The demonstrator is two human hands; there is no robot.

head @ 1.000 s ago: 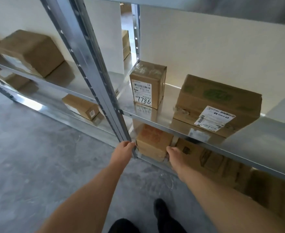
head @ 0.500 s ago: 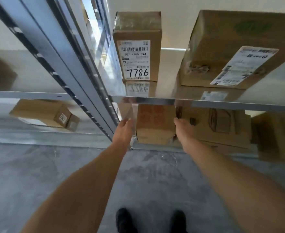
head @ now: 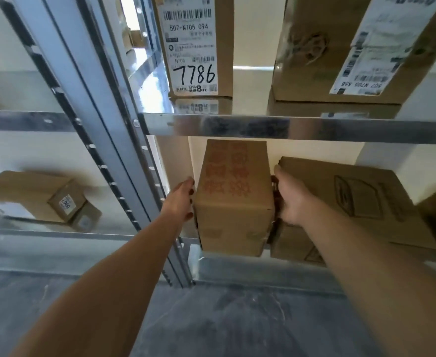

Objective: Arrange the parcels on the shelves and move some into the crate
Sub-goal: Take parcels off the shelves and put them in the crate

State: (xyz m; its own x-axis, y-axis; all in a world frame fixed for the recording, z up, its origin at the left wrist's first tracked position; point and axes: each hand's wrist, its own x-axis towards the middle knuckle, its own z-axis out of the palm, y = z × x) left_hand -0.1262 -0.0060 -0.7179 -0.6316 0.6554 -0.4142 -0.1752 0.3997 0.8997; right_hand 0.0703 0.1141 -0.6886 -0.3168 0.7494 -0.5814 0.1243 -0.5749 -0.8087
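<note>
Both bare forearms reach forward and slightly inward from the bottom of the view toward a small brown parcel (head: 233, 199) with red printing on its top, which sits at the front edge of the lower shelf (head: 263, 271), just right of the grey metal upright (head: 114, 140). The left hand (head: 181, 202) lies flat against the parcel's left side, palm turned inward, fingers (head: 190, 191) straight and close together, their tips wrapping the box's left edge. The right hand (head: 290, 199) presses on the parcel's right side, wrist bent inward, thumb up along the top corner; its other fingers go into the narrow gap between this parcel and the larger box (head: 353, 202) right beside it, so their spread cannot be told. With 2 hands the parcel is clamped from opposite sides, and its base appears level with the shelf lip. On the shelf above (head: 263, 127) stands an upright parcel marked 7786 (head: 196, 47), with a wider labelled carton (head: 340, 52) well to its right. In the bay left of the upright, another small box (head: 39, 197) lies at an angle on its shelf. Grey concrete floor (head: 211, 318) fills the foreground below the arms.
</note>
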